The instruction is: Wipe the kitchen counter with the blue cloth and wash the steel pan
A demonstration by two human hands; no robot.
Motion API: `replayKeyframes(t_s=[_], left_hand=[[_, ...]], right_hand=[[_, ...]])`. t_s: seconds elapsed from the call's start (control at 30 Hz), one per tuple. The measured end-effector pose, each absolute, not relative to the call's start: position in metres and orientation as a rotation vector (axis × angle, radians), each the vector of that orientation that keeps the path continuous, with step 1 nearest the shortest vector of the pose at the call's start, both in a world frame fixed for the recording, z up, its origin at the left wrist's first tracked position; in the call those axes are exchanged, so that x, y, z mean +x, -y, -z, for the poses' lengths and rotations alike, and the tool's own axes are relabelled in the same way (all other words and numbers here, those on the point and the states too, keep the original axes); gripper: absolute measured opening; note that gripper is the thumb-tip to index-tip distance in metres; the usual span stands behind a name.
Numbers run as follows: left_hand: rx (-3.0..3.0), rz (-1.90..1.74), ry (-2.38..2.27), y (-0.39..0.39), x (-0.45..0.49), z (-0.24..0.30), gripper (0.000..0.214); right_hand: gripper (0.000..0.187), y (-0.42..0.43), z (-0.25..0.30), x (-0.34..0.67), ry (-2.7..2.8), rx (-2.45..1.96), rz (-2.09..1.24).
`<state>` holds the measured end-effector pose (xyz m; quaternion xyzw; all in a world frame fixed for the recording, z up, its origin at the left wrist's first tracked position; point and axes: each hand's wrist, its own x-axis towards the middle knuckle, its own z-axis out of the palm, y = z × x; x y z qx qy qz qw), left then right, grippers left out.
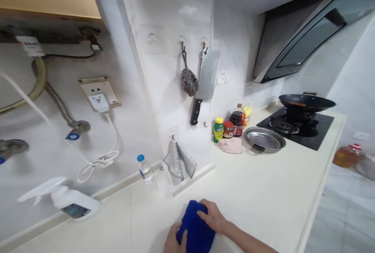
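Observation:
A blue cloth (197, 227), folded over, is between my two hands at the bottom middle of the head view, over the pale countertop (252, 194). My left hand (175, 239) grips its left edge, with the thumb on the near face. At the upper right corner of the cloth, my right hand (213, 217) has its fingers closed on the fabric. The lower end of the cloth runs out of the frame. Just beyond it, a silvery cloth (179, 160) hangs from a wall hook.
A spray bottle (74, 203) and a small water bottle (145, 170) stand at left. A steel wool scrubber (189, 81) and a cleaver (208, 75) hang above. To the right are sauce bottles (218, 130), a pink cloth (230, 145), a steel pan (265, 139) and a wok (307, 102) on the stove.

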<state>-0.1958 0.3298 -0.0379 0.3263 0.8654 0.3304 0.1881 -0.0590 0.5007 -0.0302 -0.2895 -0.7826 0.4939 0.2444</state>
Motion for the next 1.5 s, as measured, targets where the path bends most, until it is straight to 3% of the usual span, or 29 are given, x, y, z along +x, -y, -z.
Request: replayKeyframes(t_s=[0.13, 0.3, 0.47, 0.57, 0.73, 0.9, 0.97, 1.07, 1.23, 1.5], left_hand=[[0.938, -1.167, -2.404, -0.367, -0.205, -0.004, 0.045], [0.810, -1.375, -2.418, -0.408, -0.233, -0.027, 0.055], [0.700, -1.351, -2.495, -0.426, -0.257, -0.014, 0.060], [0.638, -1.362, -2.489, -0.427, -0.262, -0.003, 0.065], [0.475, -1.367, -2.315, -0.418, -0.268, 0.007, 0.066], [0.613, -1.331, -2.386, -0.392, -0.282, 0.019, 0.066], [0.725, -1.207, -2.650, -0.379, -0.286, 0.027, 0.064], [0.868, -0.739, -2.978, -0.367, -0.285, 0.038, 0.062], [1.022, -0.126, -3.010, -0.371, -0.278, 0.046, 0.066], [1.090, 0.087, -3.033, -0.373, -0.283, 0.044, 0.071]], right_hand=[[0.035, -0.514, 0.010, -0.066, 1.869, -0.805, -1.380], [0.035, -0.538, 0.007, -0.101, 1.749, -0.907, -1.307], [0.030, -0.553, 0.029, -0.124, 1.785, -1.067, -1.068], [0.031, -0.546, 0.031, -0.125, 1.832, -0.953, -0.726], [0.044, -0.514, 0.017, -0.130, 2.327, -0.432, -0.401], [0.058, -0.499, 0.020, -0.143, 2.468, -0.398, -0.260], [0.059, -0.500, 0.026, -0.145, 2.477, -0.390, -0.170], [0.058, -0.503, 0.036, -0.148, 2.484, -0.389, -0.082], [0.055, -0.519, 0.045, -0.149, 2.519, -0.343, -0.088], [0.056, -0.555, 0.038, -0.130, 2.628, -0.172, -0.392]])
